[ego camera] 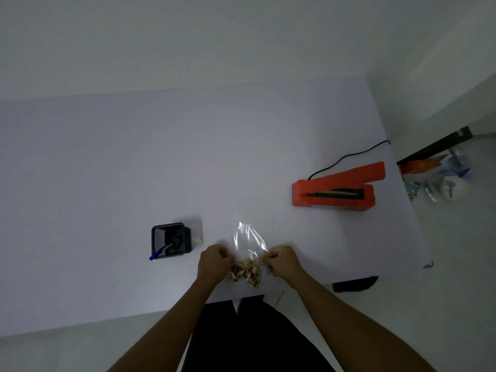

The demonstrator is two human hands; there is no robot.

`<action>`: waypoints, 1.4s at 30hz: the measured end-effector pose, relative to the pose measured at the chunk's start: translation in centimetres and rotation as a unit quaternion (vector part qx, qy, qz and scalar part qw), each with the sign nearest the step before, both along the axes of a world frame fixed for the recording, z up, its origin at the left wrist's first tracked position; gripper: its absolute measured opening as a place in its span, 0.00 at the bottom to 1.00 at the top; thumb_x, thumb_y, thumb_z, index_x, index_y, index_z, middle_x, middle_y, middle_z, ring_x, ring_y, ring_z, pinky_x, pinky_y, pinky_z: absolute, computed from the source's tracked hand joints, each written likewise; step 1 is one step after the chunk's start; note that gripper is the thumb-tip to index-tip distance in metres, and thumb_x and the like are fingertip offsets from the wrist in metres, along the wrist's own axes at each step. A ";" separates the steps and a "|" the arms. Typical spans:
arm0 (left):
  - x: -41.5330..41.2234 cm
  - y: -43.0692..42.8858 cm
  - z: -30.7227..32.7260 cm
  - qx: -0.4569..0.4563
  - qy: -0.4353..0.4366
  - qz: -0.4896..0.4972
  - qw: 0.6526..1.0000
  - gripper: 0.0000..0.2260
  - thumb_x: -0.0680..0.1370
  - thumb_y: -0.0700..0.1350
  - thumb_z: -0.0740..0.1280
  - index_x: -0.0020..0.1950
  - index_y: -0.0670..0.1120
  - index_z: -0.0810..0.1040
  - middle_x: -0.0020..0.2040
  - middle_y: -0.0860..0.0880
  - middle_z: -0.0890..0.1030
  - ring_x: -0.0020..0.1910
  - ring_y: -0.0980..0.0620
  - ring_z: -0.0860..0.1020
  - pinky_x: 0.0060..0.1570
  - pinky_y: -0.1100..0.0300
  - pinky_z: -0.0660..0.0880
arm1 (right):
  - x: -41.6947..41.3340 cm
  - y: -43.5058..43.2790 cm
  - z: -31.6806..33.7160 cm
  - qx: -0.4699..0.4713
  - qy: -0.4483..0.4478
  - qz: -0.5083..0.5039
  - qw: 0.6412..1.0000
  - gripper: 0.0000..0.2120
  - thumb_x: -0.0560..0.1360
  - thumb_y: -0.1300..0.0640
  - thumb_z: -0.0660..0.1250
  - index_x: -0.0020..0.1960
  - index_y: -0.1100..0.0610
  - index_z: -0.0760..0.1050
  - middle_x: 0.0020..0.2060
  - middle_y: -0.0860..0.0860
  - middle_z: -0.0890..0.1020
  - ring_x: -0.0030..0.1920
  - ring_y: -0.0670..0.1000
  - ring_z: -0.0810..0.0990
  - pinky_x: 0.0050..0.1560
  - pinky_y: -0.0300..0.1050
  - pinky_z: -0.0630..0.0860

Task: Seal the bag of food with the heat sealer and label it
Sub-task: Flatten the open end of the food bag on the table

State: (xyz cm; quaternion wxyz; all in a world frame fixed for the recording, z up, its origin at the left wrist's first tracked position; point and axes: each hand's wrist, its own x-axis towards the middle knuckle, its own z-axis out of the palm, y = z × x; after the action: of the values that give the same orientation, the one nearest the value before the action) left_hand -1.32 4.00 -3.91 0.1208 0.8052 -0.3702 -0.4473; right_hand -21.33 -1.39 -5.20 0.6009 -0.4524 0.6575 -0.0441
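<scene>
A clear plastic bag (249,240) lies on the white table (134,162) near its front edge, with pale food pieces (245,272) gathered at its near end. My left hand (214,263) pinches the bag's left side and my right hand (281,261) pinches its right side. The bag's open mouth points away from me. An orange heat sealer (338,187) sits at the right of the table, its arm raised, well apart from both hands. A small pale label sheet (197,233) lies beside a black holder.
A black pen holder (170,242) with a blue pen (161,252) stands left of my hands. The sealer's black cord (346,157) runs to the table's back right edge. Bags and clutter (440,175) lie on the floor at the right.
</scene>
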 end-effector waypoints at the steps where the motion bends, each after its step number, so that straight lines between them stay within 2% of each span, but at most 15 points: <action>1: -0.4 0.0 0.3 -0.009 -0.020 0.010 1.000 0.07 0.73 0.44 0.71 0.48 0.45 0.77 0.43 0.49 0.79 0.44 0.50 0.77 0.43 0.55 0.76 | 0.0 0.1 0.0 0.002 0.001 -0.001 1.000 0.12 0.71 0.58 0.75 0.36 0.67 0.81 0.22 0.54 0.78 0.21 0.47 0.72 0.24 0.36 0.70; 3: -1.3 -0.1 0.9 -0.087 -0.065 -0.009 0.994 0.11 0.74 0.42 0.70 0.55 0.44 0.75 0.50 0.48 0.76 0.51 0.49 0.74 0.48 0.58 0.73 | 0.0 0.1 0.1 0.004 -0.004 0.000 1.000 0.14 0.72 0.56 0.74 0.37 0.68 0.81 0.23 0.56 0.79 0.21 0.47 0.73 0.24 0.36 0.71; 5: -2.2 -0.1 1.4 -0.165 -0.076 -0.098 0.978 0.11 0.76 0.41 0.67 0.58 0.43 0.76 0.54 0.46 0.76 0.54 0.48 0.74 0.53 0.57 0.72 | 0.0 0.0 0.1 0.002 -0.009 0.003 1.000 0.15 0.72 0.56 0.74 0.38 0.69 0.81 0.25 0.57 0.79 0.22 0.48 0.74 0.25 0.37 0.71; 6: -2.8 -0.1 1.5 -0.168 -0.073 -0.157 0.970 0.11 0.78 0.42 0.65 0.60 0.44 0.76 0.56 0.46 0.77 0.55 0.47 0.74 0.54 0.56 0.73 | 0.0 0.0 0.2 0.002 -0.009 0.003 1.000 0.15 0.72 0.56 0.74 0.38 0.69 0.81 0.25 0.58 0.80 0.23 0.48 0.74 0.25 0.37 0.71; 9: -4.0 0.2 1.6 -0.073 -0.104 -0.290 0.949 0.15 0.81 0.51 0.58 0.63 0.45 0.73 0.59 0.45 0.75 0.57 0.46 0.73 0.54 0.54 0.72 | 0.1 -0.2 0.3 0.017 -0.005 0.006 1.000 0.11 0.71 0.56 0.75 0.36 0.64 0.82 0.26 0.58 0.80 0.26 0.52 0.76 0.24 0.37 0.70; 12: -4.3 0.7 1.7 -0.015 -0.163 -0.360 0.918 0.23 0.79 0.61 0.54 0.61 0.45 0.72 0.60 0.45 0.74 0.58 0.45 0.72 0.55 0.53 0.70 | 0.1 -0.3 0.5 0.027 -0.001 0.020 0.999 0.08 0.70 0.56 0.75 0.35 0.58 0.82 0.29 0.60 0.83 0.28 0.53 0.79 0.22 0.37 0.70; 15: -4.7 1.4 1.8 -0.010 -0.179 -0.373 0.910 0.33 0.73 0.69 0.48 0.64 0.47 0.70 0.62 0.45 0.73 0.61 0.45 0.71 0.57 0.54 0.69 | 0.2 -0.1 0.5 0.025 0.012 0.007 1.000 0.09 0.71 0.55 0.75 0.38 0.61 0.82 0.30 0.58 0.84 0.27 0.51 0.81 0.24 0.39 0.73; 19: -5.4 2.1 1.9 -0.003 -0.172 -0.374 0.911 0.35 0.73 0.70 0.55 0.71 0.48 0.64 0.70 0.41 0.66 0.67 0.42 0.66 0.63 0.50 0.67 | 0.3 0.5 0.8 -0.092 0.079 -0.101 0.987 0.18 0.77 0.48 0.68 0.35 0.60 0.80 0.28 0.52 0.83 0.28 0.48 0.81 0.34 0.42 0.79; 21: -5.8 2.3 2.1 -0.001 -0.176 -0.380 0.908 0.36 0.73 0.71 0.54 0.71 0.48 0.63 0.71 0.39 0.64 0.68 0.40 0.64 0.64 0.48 0.65 | 0.3 0.8 1.0 -0.129 0.039 -0.168 0.977 0.18 0.79 0.51 0.65 0.37 0.60 0.81 0.31 0.53 0.84 0.31 0.48 0.82 0.36 0.39 0.78; 22: -5.9 2.4 2.3 0.000 -0.182 -0.388 0.904 0.37 0.72 0.72 0.53 0.72 0.48 0.62 0.72 0.38 0.63 0.69 0.39 0.63 0.65 0.47 0.65 | 0.4 0.9 1.2 -0.124 -0.005 -0.192 0.973 0.17 0.80 0.52 0.64 0.39 0.61 0.81 0.33 0.54 0.84 0.34 0.50 0.83 0.38 0.39 0.79; 25: -6.0 2.7 2.3 0.011 -0.188 -0.415 0.890 0.39 0.72 0.74 0.51 0.76 0.51 0.59 0.75 0.34 0.59 0.72 0.36 0.59 0.68 0.45 0.60 | 1.3 0.8 1.7 -0.045 -0.149 -0.213 0.965 0.15 0.81 0.54 0.62 0.47 0.64 0.82 0.40 0.59 0.86 0.42 0.57 0.86 0.46 0.49 0.82; 28: -6.0 3.1 2.0 0.018 -0.179 -0.425 0.887 0.41 0.70 0.75 0.51 0.77 0.53 0.57 0.76 0.32 0.54 0.75 0.34 0.54 0.72 0.43 0.56 | 2.1 0.4 1.9 0.041 -0.217 -0.201 0.954 0.16 0.81 0.53 0.61 0.52 0.65 0.81 0.46 0.59 0.86 0.49 0.57 0.85 0.53 0.50 0.81; 34: -5.2 3.5 1.9 0.027 -0.177 -0.456 0.872 0.46 0.66 0.79 0.45 0.78 0.55 0.54 0.77 0.32 0.51 0.76 0.33 0.50 0.74 0.41 0.50 | 2.4 0.4 0.2 0.101 -0.243 -0.182 0.947 0.17 0.82 0.52 0.60 0.55 0.66 0.80 0.50 0.60 0.85 0.52 0.56 0.85 0.58 0.52 0.79; 38: -4.6 3.5 1.9 0.028 -0.181 -0.473 0.862 0.44 0.67 0.79 0.49 0.77 0.57 0.55 0.77 0.33 0.51 0.76 0.33 0.49 0.73 0.39 0.50 | 1.3 -2.4 -0.6 0.057 -0.236 -0.231 0.942 0.17 0.82 0.52 0.61 0.54 0.64 0.81 0.49 0.59 0.86 0.52 0.56 0.85 0.61 0.54 0.77; 42: -3.9 3.6 2.0 0.022 -0.186 -0.478 0.858 0.44 0.66 0.80 0.48 0.77 0.58 0.57 0.77 0.33 0.53 0.75 0.33 0.50 0.72 0.38 0.52 | -0.8 -6.0 -0.8 0.000 -0.238 -0.280 0.930 0.19 0.82 0.52 0.60 0.57 0.67 0.78 0.51 0.62 0.84 0.54 0.57 0.84 0.61 0.53 0.77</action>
State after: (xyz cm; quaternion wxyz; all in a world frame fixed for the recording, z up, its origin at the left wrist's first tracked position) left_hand -5.20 7.60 -1.91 -0.1972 0.5997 -0.7151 -0.3001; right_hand -22.15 -7.42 -6.00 0.7028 -0.2264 0.5954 -0.3167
